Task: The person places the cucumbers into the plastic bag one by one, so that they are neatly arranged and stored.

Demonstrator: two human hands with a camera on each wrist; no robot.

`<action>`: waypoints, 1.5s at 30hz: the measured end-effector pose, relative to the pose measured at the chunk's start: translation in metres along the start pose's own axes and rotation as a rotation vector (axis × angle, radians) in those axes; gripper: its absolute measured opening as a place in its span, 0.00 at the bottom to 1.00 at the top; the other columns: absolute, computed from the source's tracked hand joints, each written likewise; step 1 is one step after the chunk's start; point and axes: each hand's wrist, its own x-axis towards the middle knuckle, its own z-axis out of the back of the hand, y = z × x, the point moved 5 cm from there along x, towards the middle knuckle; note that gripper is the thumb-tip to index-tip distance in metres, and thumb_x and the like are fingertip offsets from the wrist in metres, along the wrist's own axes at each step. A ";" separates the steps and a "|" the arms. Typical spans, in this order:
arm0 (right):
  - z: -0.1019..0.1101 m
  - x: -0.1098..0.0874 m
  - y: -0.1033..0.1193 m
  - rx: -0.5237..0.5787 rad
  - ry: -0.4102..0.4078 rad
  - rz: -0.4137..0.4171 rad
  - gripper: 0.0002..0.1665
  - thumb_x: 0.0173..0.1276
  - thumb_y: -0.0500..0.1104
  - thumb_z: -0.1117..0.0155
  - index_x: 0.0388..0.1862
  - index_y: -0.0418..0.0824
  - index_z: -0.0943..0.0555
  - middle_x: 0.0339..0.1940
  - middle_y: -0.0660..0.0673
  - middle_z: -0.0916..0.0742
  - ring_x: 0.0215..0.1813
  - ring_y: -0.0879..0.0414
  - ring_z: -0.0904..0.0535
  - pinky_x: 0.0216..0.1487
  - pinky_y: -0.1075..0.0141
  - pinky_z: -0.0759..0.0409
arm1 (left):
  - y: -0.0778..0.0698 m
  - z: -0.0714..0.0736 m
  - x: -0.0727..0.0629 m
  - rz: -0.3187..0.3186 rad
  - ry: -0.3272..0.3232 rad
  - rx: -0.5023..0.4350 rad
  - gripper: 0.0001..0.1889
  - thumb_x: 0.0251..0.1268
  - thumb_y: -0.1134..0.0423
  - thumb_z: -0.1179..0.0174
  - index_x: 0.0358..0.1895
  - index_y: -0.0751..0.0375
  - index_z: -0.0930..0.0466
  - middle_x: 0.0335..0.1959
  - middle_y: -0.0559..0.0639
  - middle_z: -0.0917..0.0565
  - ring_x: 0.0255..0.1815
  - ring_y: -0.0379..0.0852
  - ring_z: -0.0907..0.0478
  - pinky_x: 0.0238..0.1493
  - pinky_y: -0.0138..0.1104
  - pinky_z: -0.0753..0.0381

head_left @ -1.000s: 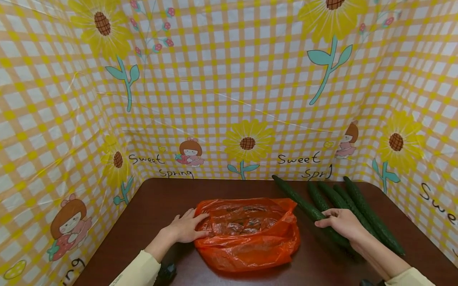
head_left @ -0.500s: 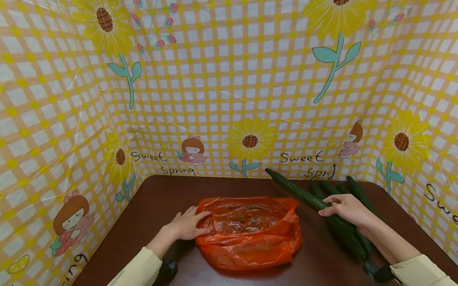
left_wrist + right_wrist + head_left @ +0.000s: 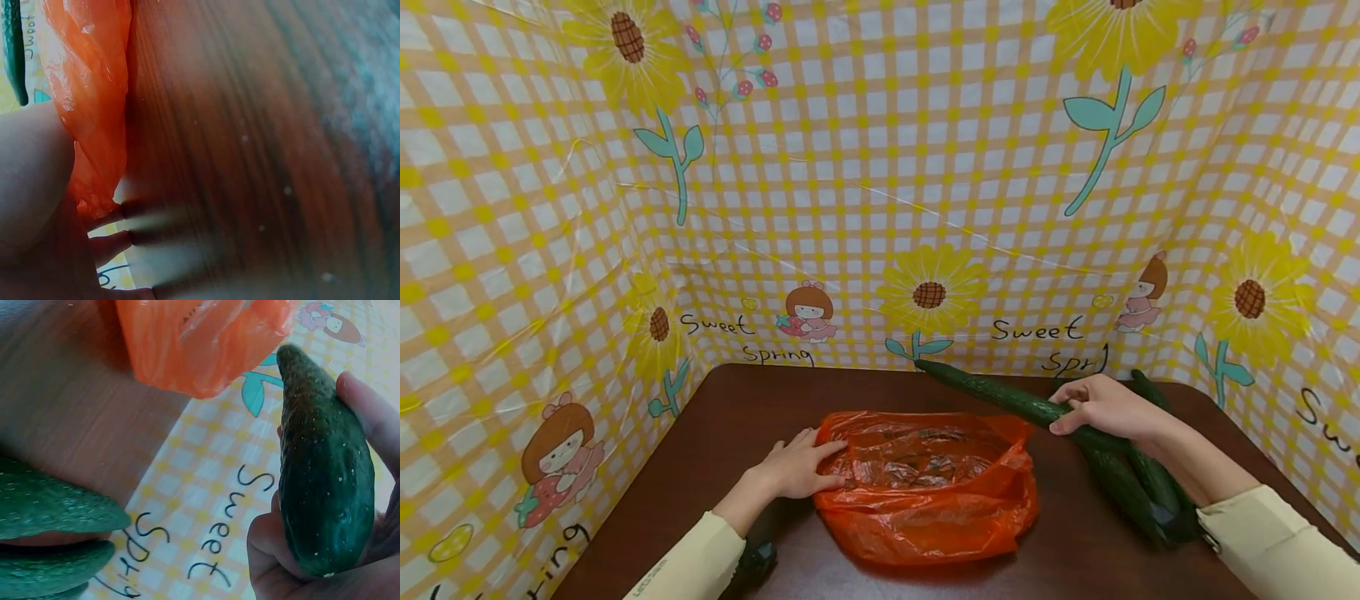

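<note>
My right hand (image 3: pixel 1105 408) grips a long dark green cucumber (image 3: pixel 992 395), thumb on one side and fingers round the other. In the head view its far tip points left, behind and above the orange plastic bag (image 3: pixel 925 525). The right wrist view shows the near end of this cucumber (image 3: pixel 328 487) large. The bag lies mouth-up on the table, crumpled, its inside partly visible through thin film. At the bag's left edge my left hand (image 3: pixel 793 468) rests with fingers spread, thumb and index over the rim. Some of its fingertips (image 3: pixel 115 244) show past the bag in the left wrist view.
Several more cucumbers (image 3: pixel 1120 492) lie on the right of the brown table (image 3: pixel 752 396), partly hidden under my right arm. A checked, flower-printed cloth (image 3: pixel 850 208) walls the back and both sides. A small dark object (image 3: pixel 760 560) sits near my left sleeve.
My right hand has lifted its cucumber off the others and moved it left and up, swinging its tip toward the back of the bag. The left hand stays at the bag's left edge.
</note>
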 end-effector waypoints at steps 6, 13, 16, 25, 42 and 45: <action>-0.006 0.013 0.019 -0.021 0.056 0.039 0.35 0.63 0.50 0.27 0.63 0.30 0.23 0.65 0.28 0.22 0.68 0.27 0.31 0.59 0.40 0.25 | -0.001 0.000 -0.001 0.005 0.002 -0.006 0.36 0.67 0.35 0.42 0.76 0.39 0.35 0.79 0.63 0.42 0.81 0.62 0.48 0.71 0.68 0.47; -0.015 0.031 0.037 -0.007 0.112 0.083 0.32 0.60 0.46 0.25 0.61 0.32 0.20 0.66 0.31 0.21 0.69 0.27 0.30 0.61 0.40 0.26 | -0.003 0.002 -0.002 -0.001 -0.006 0.013 0.36 0.68 0.36 0.42 0.77 0.40 0.35 0.79 0.63 0.41 0.81 0.62 0.47 0.71 0.68 0.46; -0.020 0.038 0.043 -0.010 0.138 0.103 0.31 0.59 0.46 0.25 0.59 0.33 0.19 0.66 0.31 0.21 0.69 0.28 0.30 0.61 0.40 0.25 | -0.003 0.003 -0.002 0.004 0.003 -0.001 0.36 0.68 0.36 0.42 0.76 0.40 0.34 0.79 0.64 0.41 0.81 0.62 0.48 0.71 0.68 0.46; -0.035 0.058 0.057 -0.032 0.173 0.131 0.28 0.56 0.43 0.24 0.56 0.36 0.16 0.46 0.40 0.14 0.52 0.37 0.19 0.52 0.47 0.21 | -0.003 0.003 -0.003 -0.002 0.001 -0.001 0.35 0.68 0.37 0.41 0.76 0.41 0.34 0.79 0.64 0.41 0.81 0.62 0.47 0.71 0.69 0.47; -0.061 0.081 0.066 -0.020 0.223 0.143 0.26 0.54 0.39 0.23 0.54 0.35 0.15 0.10 0.54 0.35 0.17 0.60 0.46 0.52 0.58 0.19 | -0.006 0.006 -0.003 -0.022 -0.022 0.015 0.35 0.67 0.38 0.40 0.75 0.43 0.32 0.77 0.64 0.39 0.80 0.63 0.45 0.70 0.69 0.44; -0.064 0.085 0.068 -0.032 0.223 0.141 0.26 0.54 0.39 0.23 0.53 0.35 0.14 0.11 0.54 0.38 0.19 0.59 0.50 0.43 0.61 0.24 | -0.006 0.006 -0.003 -0.020 -0.018 0.010 0.35 0.67 0.38 0.40 0.75 0.44 0.32 0.77 0.64 0.39 0.80 0.63 0.46 0.70 0.70 0.45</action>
